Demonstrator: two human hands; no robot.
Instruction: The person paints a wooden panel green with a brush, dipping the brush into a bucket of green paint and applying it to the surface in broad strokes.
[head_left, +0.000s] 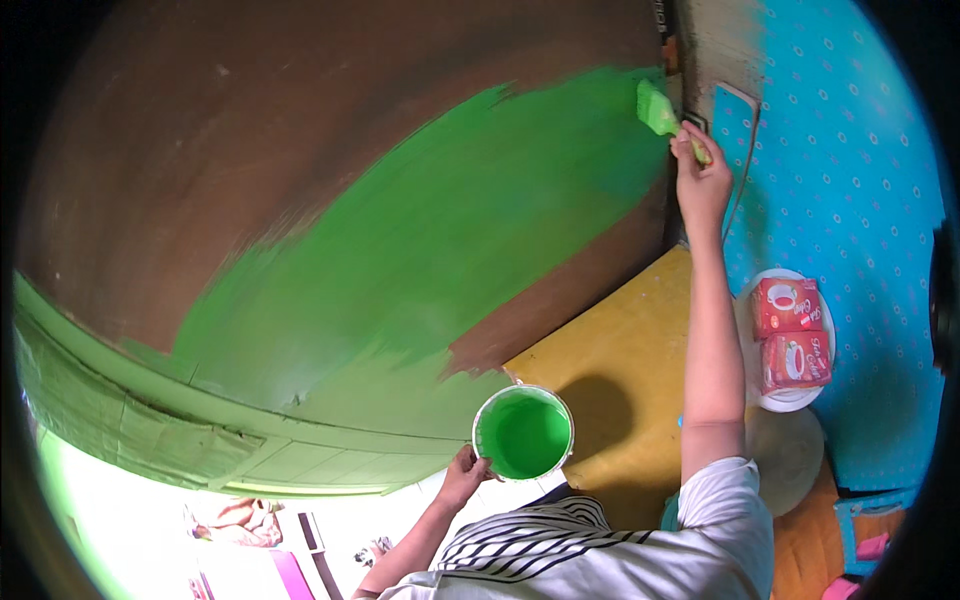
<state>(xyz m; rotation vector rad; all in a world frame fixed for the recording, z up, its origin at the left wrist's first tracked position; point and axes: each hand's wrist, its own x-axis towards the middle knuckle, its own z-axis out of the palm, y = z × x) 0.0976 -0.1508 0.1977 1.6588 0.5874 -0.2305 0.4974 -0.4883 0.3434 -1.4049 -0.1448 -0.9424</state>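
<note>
My right hand (704, 175) is closed around the handle of a paintbrush (656, 108). Green paint covers its bristles, which are at the right end of a brown wall panel (230, 110); whether they touch it I cannot tell. A broad patch of green paint (430, 215) spreads over the middle of that panel, with brown above it and a brown strip below at the right. Low in front of me, my left hand (466, 474) grips the rim of a white bucket (570, 440) with bright green paint (524, 434) inside.
To the right, two red boxes (790, 305) sit on a white plate (790, 400) beside a blue patterned wall covering (850, 150). A yellow surface (620, 350) lies beneath the panel's right end. At the lower left are a green ledge (300, 450) and a pinkish cloth (240, 522).
</note>
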